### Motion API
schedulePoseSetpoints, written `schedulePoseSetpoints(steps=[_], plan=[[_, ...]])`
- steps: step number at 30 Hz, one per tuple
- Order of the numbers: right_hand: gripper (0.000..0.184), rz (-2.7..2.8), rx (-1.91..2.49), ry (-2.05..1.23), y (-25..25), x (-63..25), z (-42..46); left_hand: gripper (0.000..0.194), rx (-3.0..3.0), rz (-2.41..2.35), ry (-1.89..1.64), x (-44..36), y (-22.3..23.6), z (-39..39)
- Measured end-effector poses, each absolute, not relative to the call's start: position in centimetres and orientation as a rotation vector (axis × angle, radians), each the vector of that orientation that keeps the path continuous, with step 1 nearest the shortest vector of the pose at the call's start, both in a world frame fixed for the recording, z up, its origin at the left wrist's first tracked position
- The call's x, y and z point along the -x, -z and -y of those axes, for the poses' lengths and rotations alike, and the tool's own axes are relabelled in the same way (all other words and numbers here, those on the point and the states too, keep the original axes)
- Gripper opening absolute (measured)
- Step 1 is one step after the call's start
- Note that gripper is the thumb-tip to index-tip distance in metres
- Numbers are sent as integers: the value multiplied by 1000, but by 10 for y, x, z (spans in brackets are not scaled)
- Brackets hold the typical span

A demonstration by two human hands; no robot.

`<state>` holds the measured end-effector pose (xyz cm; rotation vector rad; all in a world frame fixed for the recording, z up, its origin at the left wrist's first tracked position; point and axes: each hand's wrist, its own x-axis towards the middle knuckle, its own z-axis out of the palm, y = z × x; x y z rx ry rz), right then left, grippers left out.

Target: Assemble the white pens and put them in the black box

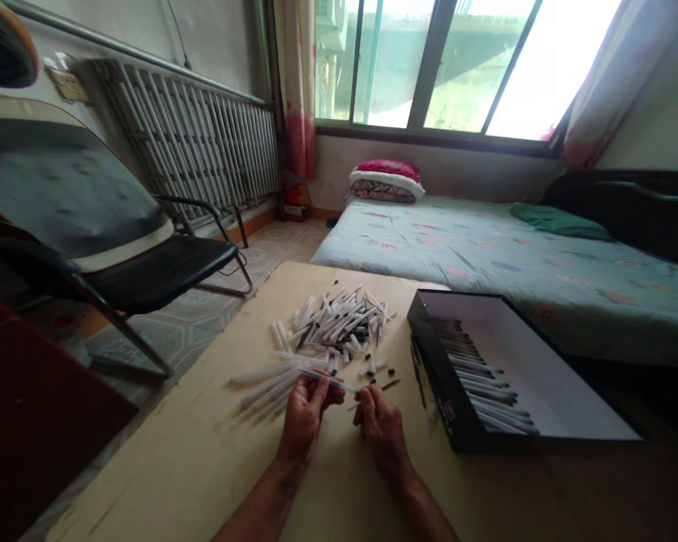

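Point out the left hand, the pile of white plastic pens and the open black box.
left hand (305,419), head view, on the back of the hand
pile of white plastic pens (339,324), head view, on the middle of the pile
open black box (438,391), head view, on its outer side wall

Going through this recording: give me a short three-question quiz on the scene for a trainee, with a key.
1. True or false: the left hand holds a white plastic tube.
2. Where do the side-by-side tubes lie? A) on the bed; B) in the open black box; C) on the chair.
3. Fill in the blank: the heap of loose tubes lies on the ____.

Key: 1 true; 2 B; 3 table.
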<state>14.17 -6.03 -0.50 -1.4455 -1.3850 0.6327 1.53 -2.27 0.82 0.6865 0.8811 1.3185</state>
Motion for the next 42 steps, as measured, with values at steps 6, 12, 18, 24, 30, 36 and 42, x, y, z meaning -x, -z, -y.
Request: schedulePoseSetpoints(steps=[6,12,18,24,30,36,42], plan=[[25,1388,1436,-667,6,-141,61,32,-692,-895,-1330,-15,-7,22],[31,1387,1458,-690,4,-142,61,28,-715,-883,-1330,-15,-7,22],[24,1381,1446,-713,6,-141,59,31,-710,-891,-1335,-15,-5,22],[33,1416,1515,-670,7,-141,60,29,-728,-881,-1339,-15,-3,22],[23,1480,1486,-625,7,-142,59,27,-724,-895,-1334,-15,-2,21],[35,1510,1499,-647,8,-144,60,27,-767,-846,-1292,-13,-1,21],[32,1481,1487,-675,6,-142,60,27,-714,-856,-1314,-14,-3,22]])
